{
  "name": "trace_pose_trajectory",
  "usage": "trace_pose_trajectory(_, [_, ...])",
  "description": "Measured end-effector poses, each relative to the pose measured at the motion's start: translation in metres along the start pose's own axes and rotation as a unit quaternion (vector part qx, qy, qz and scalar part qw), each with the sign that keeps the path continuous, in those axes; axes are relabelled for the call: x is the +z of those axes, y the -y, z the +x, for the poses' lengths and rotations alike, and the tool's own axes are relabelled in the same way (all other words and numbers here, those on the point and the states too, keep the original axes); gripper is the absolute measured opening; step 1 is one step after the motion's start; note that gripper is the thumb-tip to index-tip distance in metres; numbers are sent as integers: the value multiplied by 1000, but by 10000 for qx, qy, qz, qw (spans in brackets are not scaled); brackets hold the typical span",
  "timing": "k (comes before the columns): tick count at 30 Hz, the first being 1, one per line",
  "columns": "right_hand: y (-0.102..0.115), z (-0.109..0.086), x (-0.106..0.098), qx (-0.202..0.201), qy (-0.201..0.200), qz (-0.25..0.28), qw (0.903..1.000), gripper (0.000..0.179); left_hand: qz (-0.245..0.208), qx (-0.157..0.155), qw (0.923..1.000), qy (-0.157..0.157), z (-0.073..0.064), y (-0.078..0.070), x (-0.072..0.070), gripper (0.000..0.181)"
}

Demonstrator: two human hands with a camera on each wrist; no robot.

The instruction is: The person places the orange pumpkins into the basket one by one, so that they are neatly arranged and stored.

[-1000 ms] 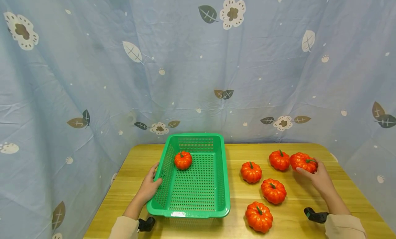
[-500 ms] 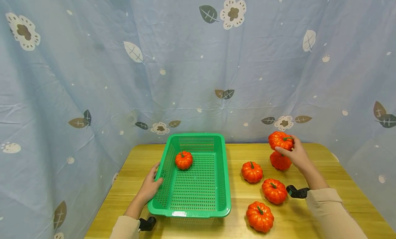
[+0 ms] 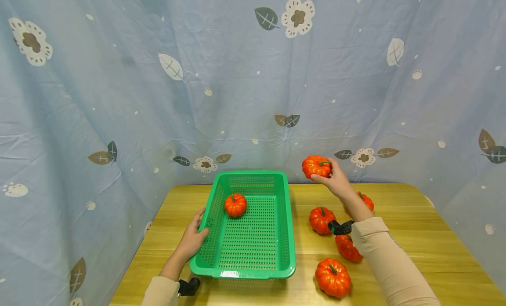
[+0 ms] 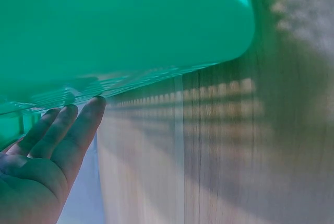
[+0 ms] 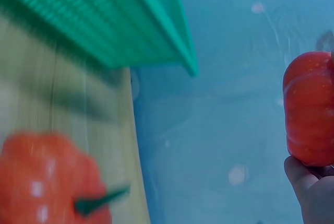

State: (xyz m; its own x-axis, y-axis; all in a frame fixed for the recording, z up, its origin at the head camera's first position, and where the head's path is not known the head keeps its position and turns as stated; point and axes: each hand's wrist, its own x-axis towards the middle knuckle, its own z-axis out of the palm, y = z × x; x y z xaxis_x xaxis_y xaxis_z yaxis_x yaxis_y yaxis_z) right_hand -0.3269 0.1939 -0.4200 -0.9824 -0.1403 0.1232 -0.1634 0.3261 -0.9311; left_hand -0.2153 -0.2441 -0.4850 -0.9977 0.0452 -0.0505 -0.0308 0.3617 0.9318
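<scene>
My right hand holds a small orange-red pumpkin with a green stem, raised above the table's back edge to the right of the green basket. In the right wrist view, the thumb presses against this pumpkin's side; most of the hand is out of frame. At the basket's left side, my left hand grips the rim, thumb over it and fingers along the outer wall. The left wrist view shows those fingers fairly straight against the basket. One pumpkin sits inside, towards the back left.
Several more pumpkins stand on the wooden table right of the basket: a front pumpkin, a middle pumpkin, and two partly covered by my right arm. A blue patterned curtain hangs behind the table.
My right hand has lifted the pumpkin off the table's right side and carried it leftwards, towards the basket. The left hand and basket stay in place.
</scene>
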Motion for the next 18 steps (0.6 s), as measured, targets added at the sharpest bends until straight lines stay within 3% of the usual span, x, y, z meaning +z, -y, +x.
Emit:
trace_pose_trajectory(5, [11,15,29,-144,186,377,9990,85,-25,-23,10000,43,-6,-13,0,67])
trace_pose_trajectory(12, [29,27,68,-136,475,419,9979,87,66,33,10000,-29,3,9,1,68])
trace_pose_trajectory(18, [32,33,100,-80,593,335,9976,87,91,80,9999,-67,5,13,1,68])
